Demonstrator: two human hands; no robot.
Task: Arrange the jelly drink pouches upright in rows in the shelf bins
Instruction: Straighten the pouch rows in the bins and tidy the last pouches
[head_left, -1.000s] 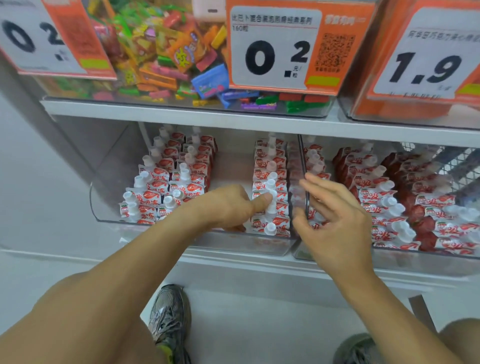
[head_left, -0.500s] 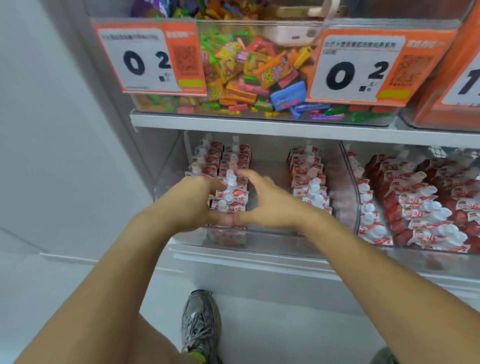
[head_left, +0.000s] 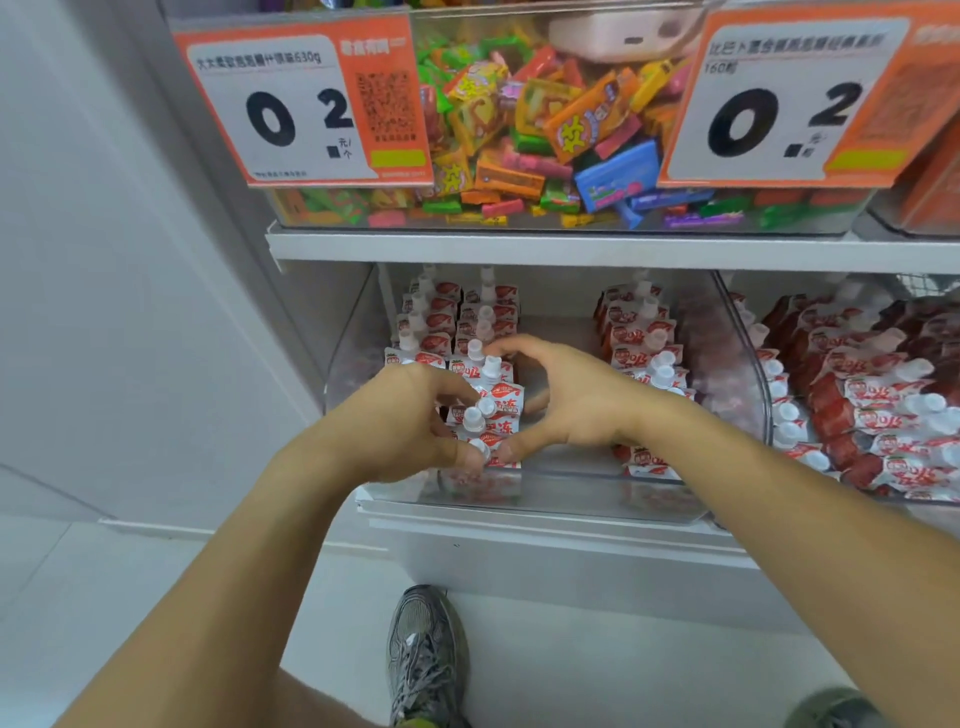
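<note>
White-and-red jelly drink pouches with white caps stand in rows in a clear shelf bin (head_left: 519, 499). Two rows fill its left side and a third row (head_left: 639, 332) stands near its right wall. My left hand (head_left: 400, 421) and my right hand (head_left: 566, 400) cup the front group of pouches (head_left: 498, 400) in the second row from either side. The right index finger arches behind the group, and both thumbs meet at its front. A bare strip of bin floor lies between this row and the third.
The neighbouring bin (head_left: 732, 374) on the right holds pouches (head_left: 883, 395) that lean and lie sideways. Above the shelf board (head_left: 519, 247) a clear bin of mixed candies (head_left: 519, 130) carries orange price signs (head_left: 301, 104). A white wall stands left. My shoe (head_left: 426, 660) is on the floor below.
Both hands moved left from the bin's right row and divider to the second row and closed around its front pouches. The view shifted left and nearer.
</note>
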